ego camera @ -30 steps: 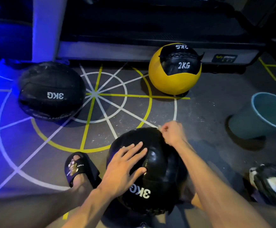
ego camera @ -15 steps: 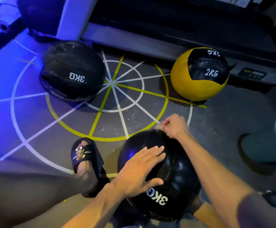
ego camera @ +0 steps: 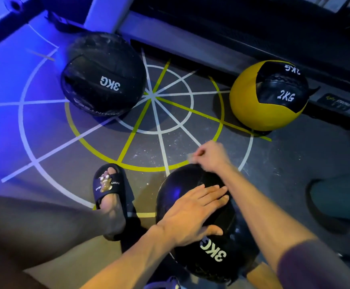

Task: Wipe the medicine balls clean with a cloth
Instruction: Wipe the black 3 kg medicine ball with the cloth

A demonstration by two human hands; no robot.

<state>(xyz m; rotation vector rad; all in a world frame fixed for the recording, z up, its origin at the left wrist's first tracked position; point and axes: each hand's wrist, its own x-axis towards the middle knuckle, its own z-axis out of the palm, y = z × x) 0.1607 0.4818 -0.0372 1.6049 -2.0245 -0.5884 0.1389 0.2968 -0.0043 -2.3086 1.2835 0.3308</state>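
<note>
The near black 3KG ball (ego camera: 203,224) sat on the floor (ego camera: 274,174) between the person's legs, at the bottom centre of the head view. The left hand (ego camera: 192,213) lay flat on its top, fingers (ego camera: 213,189) straight and pressed together, thumb out toward the 3KG print; it looked to be steadying the ball. The right hand (ego camera: 210,156) was at the ball's far upper edge, fingers curled into a loose fist, blurred. Something pale showed at the knuckles, possibly a scrap of cloth, but what the hand was pinching could not be told.

Step in hand, as judged: wiping the far side of this first ball, braced by the left hand. No full cloth showed plainly.

A second black 3KG ball (ego camera: 103,80) sat well apart at upper left on the painted floor rings, looking dusty. The yellow 2KG ball (ego camera: 267,94) sat at upper right against the base of a machine (ego camera: 211,38). A slippered foot (ego camera: 109,188) was planted just left of the near ball. A teal bucket (ego camera: 336,197) was cut off at the right edge.

The next move probably called for rolling the near ball under the flat hand to bring unwiped panels up, then moving on to the other two.
</note>
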